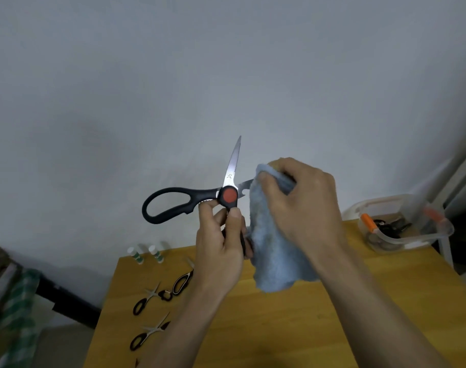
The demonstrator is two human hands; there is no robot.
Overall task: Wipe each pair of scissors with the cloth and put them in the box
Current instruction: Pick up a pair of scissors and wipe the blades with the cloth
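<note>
we are in the wiping step, by our reading: the left hand (221,243) grips one black handle of the big scissors (200,200), thumb pressed up beside the red pivot disc, fingers curled round the lower loop, and holds them open in the air above the table (332,314). the right hand (300,203) pinches the blue cloth (271,251) around one blade, fingers bent over the fold, so that blade is mostly hidden; the other, serrated blade points up, bare and shiny. next we would draw the cloth along to the tip, keeping fingers on the flat and off the edge, then do the toothed blade, close the pair and carry it to the box (401,224) at the far right corner, where some dark-handled things already lie. the cloth looks soft and fluffy, hanging limp; the handles look like smooth moulded plastic; the box is clear plastic with orange clips. several small scissors (146,298) wait on the yellow wooden top, left.
</note>
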